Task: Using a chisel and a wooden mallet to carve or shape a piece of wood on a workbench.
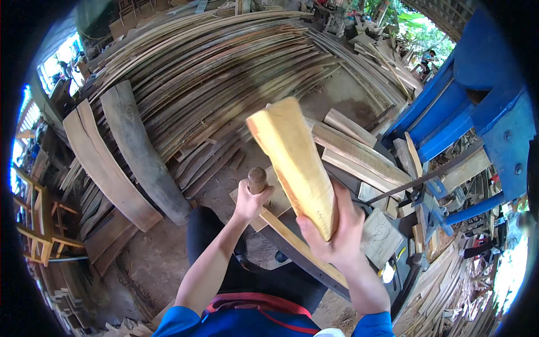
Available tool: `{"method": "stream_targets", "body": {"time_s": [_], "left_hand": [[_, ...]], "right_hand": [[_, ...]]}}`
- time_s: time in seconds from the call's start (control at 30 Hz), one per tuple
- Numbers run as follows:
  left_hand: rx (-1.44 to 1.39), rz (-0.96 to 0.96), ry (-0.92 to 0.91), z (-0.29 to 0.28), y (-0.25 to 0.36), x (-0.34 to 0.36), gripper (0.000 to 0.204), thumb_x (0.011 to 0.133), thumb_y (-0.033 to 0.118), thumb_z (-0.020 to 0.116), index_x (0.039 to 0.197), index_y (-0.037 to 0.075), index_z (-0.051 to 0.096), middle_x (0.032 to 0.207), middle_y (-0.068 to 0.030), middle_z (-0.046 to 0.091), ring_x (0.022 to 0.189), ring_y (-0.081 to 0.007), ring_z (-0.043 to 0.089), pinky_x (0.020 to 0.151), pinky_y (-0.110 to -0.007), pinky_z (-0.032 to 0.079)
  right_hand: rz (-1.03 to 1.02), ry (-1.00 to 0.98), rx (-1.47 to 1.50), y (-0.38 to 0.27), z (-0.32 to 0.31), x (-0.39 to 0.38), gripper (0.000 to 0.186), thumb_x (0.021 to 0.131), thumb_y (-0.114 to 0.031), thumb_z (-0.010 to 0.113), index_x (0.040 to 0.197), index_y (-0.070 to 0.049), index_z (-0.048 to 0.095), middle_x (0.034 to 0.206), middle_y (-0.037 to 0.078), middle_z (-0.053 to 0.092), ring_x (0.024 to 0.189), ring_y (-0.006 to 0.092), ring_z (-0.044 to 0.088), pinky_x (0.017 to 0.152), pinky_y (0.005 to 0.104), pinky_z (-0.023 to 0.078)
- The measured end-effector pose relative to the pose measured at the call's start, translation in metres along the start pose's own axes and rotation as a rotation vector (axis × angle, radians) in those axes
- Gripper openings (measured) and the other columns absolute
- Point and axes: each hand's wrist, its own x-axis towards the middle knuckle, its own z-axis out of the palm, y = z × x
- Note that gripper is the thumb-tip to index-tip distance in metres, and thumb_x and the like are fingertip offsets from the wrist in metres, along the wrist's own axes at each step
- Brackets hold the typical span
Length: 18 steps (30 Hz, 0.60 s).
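My left hand [250,203] is closed around an upright round wooden handle [257,178], its worn brown end showing above my fist. What the handle belongs to is hidden. My right hand [339,233] grips the lower end of a thick yellow wood block [292,160], thumb on one side and fingers on the other. The block is raised and tilted, its broad end pointing up and away to the left. Below my hands runs a dark-sided work table [300,259] with a pale wooden strip [303,242] along it.
To the right stands a large blue machine [488,106]. Near it lie squared timbers [359,157] and a pale board with drawn lines [382,238]. Long planks [224,84] are stacked ahead; two wide boards [109,163] lean at left by a wooden chair frame [42,224]. A person [428,60] is far off.
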Motion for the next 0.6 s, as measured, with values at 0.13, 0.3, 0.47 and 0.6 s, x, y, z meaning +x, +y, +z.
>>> {"method": "stream_targets", "body": {"time_s": [0.13, 0.3, 0.47, 0.6], "left_hand": [[-0.176, 0.086, 0.102, 0.009, 0.001, -0.004, 0.008, 0.076, 0.005, 0.062, 0.07, 0.001, 0.058, 0.063, 0.0041, 0.054, 0.057, -0.0059, 0.049, 0.051, -0.026, 0.039], [-0.023, -0.053, -0.008, 0.002, 0.002, -0.002, 0.018, 0.074, 0.01, 0.069, 0.065, 0.003, 0.055, 0.06, 0.0023, 0.052, 0.058, -0.0058, 0.049, 0.052, -0.027, 0.039], [0.023, -0.095, -0.047, -0.001, 0.008, -0.01, 0.018, 0.073, 0.008, 0.069, 0.064, 0.003, 0.054, 0.059, 0.0024, 0.052, 0.056, -0.0065, 0.048, 0.052, -0.027, 0.039], [-0.007, -0.074, -0.028, 0.002, 0.005, -0.004, 0.015, 0.073, 0.007, 0.068, 0.067, 0.003, 0.055, 0.06, 0.0024, 0.053, 0.055, -0.0072, 0.048, 0.052, -0.026, 0.038]], "right_hand": [[0.067, -0.326, -0.287, 0.006, 0.003, -0.013, 0.051, 0.077, -0.026, 0.074, 0.116, 0.0, 0.053, 0.089, 0.018, 0.068, 0.07, 0.0316, 0.07, 0.06, 0.0369, 0.057], [0.094, -0.128, 0.011, 0.012, -0.002, -0.016, 0.05, 0.078, -0.023, 0.074, 0.116, 0.002, 0.052, 0.089, 0.019, 0.068, 0.072, 0.0318, 0.07, 0.063, 0.0357, 0.057], [0.265, 0.006, 0.262, 0.037, 0.018, -0.034, 0.04, 0.084, -0.017, 0.069, 0.114, 0.005, 0.054, 0.092, 0.017, 0.069, 0.081, 0.0206, 0.068, 0.07, 0.0295, 0.053], [0.401, 0.081, 0.407, 0.064, 0.033, -0.049, 0.035, 0.088, -0.019, 0.065, 0.111, 0.005, 0.055, 0.09, 0.011, 0.066, 0.077, 0.0116, 0.059, 0.068, 0.0255, 0.049]]}}
